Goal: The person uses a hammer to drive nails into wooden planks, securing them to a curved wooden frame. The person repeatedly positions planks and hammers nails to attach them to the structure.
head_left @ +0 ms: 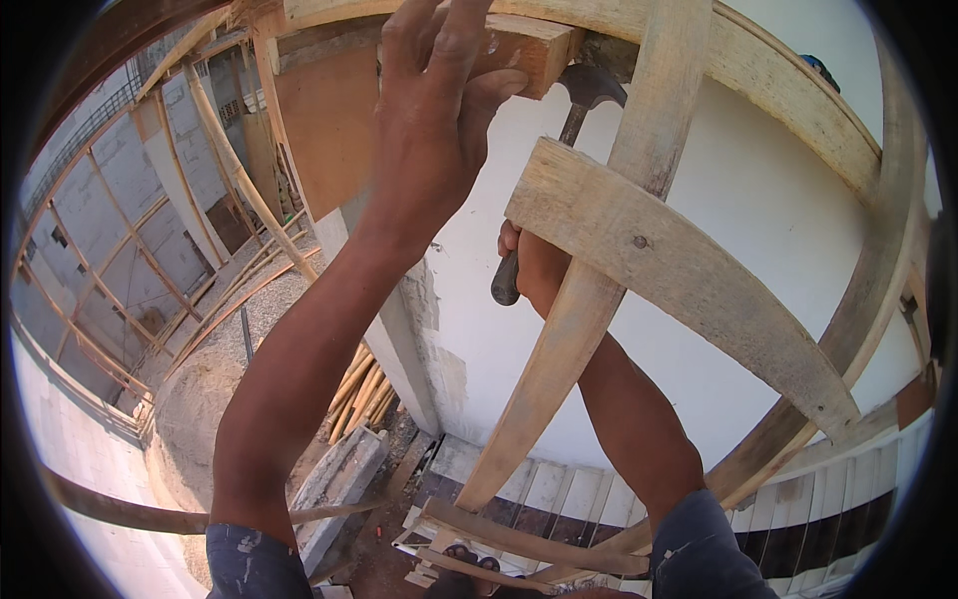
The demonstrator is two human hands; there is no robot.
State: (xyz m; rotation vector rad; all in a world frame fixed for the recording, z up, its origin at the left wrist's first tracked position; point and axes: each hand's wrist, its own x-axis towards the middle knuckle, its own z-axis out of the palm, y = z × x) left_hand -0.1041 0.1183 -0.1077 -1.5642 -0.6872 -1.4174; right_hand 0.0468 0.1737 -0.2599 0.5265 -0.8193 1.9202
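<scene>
My left hand (pixel 434 120) is raised at the top, its thumb along the lower edge of a short wooden block (pixel 534 52) and its fingers up against the block. The fingertips run out of the picture. My right hand (pixel 542 268) is closed around the dark handle of a hammer (pixel 593 86). The hammer's metal head is up beside the block's right end. Between the head and my right hand, a flat wooden plank (pixel 639 245) crosses in front and hides part of the handle and of the hand.
A slanting wooden brace (pixel 544 384) runs under the plank. A curved-looking beam (pixel 798 90) spans the top right before a white wall (pixel 768 190). Far below lie bamboo poles (pixel 361 394), a sand heap (pixel 195 419) and white slats (pixel 589 494). Scaffold poles (pixel 130 240) stand at left.
</scene>
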